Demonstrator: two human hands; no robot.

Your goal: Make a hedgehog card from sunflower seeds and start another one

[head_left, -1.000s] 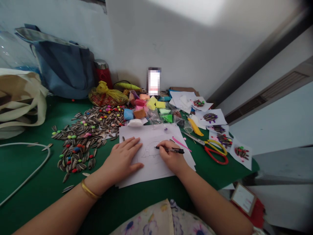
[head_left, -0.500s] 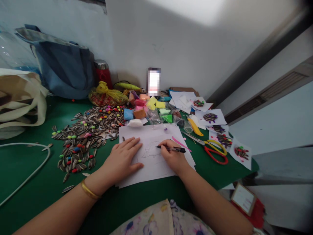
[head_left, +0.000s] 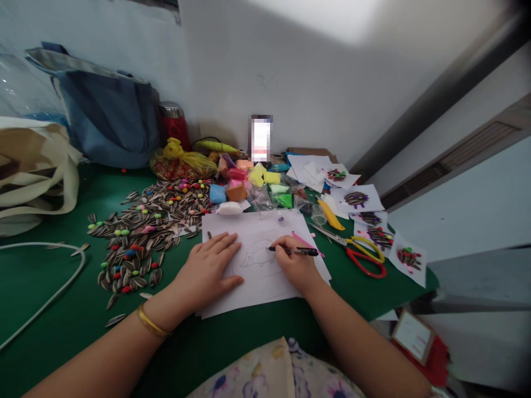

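Observation:
My left hand [head_left: 213, 266] lies flat with its fingers spread, on the left part of a white sheet of paper [head_left: 253, 293]. A black pen [head_left: 305, 251] is pinched in my right hand [head_left: 295, 265], its tip at the line drawing [head_left: 257, 254] of an animal with a pointed snout and rounded back. Part of the drawing's right end is hidden by my right hand. A pink curved tool [head_left: 302, 239] and a small purple bit [head_left: 281, 219] rest on the paper beyond that hand.
Sunflower seeds [head_left: 161, 218] mixed with coloured ones spread at left. Packets of coloured clay [head_left: 236, 192] sit behind the paper. Scissors [head_left: 365, 257], a yellow cutter [head_left: 332, 215] and seed-decorated cards [head_left: 357, 198] lie right. A white cable [head_left: 62, 293] curves at far left.
My right hand and the pen have shifted very slightly to the right over the drawing. My left hand stays in place.

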